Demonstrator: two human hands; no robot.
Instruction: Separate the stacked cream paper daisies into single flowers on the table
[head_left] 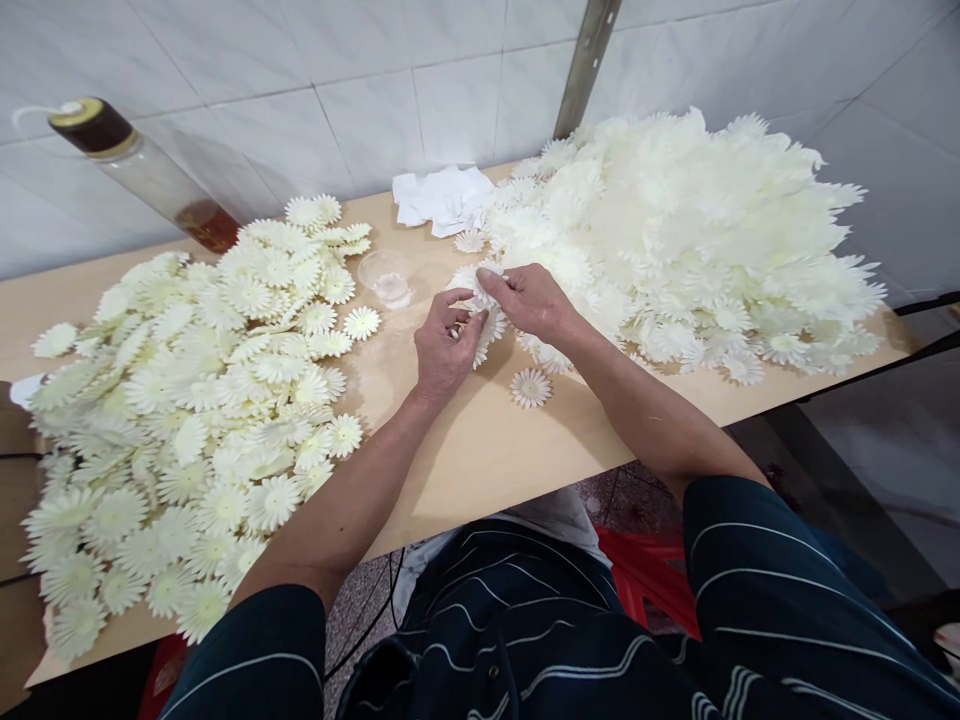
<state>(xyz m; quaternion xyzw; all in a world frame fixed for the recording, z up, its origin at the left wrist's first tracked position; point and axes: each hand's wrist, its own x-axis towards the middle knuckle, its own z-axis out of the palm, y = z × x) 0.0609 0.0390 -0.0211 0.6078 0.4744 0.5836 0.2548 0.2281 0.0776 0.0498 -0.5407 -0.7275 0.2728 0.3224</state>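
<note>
Both hands meet over the middle of the table on pale artificial flower heads (491, 335). My left hand (447, 350) has its fingers curled around the lower flower's edge. The thumb of my right hand (534, 300) presses on the upper flower from the right, with its fingers closed behind. How many flower layers are between the hands I cannot make out. One loose flower head (531, 388) lies flat on the wood just below them. Beyond my left hand sits a small clear dish (384, 278) with something white in it.
A wide pile of cream flower heads (202, 400) covers the table's left side. Another, taller pile (690, 230) fills the right. Crumpled white paper (442, 198) lies at the back, and a tall bottle (161, 180) with brown liquid leans by the tiled wall.
</note>
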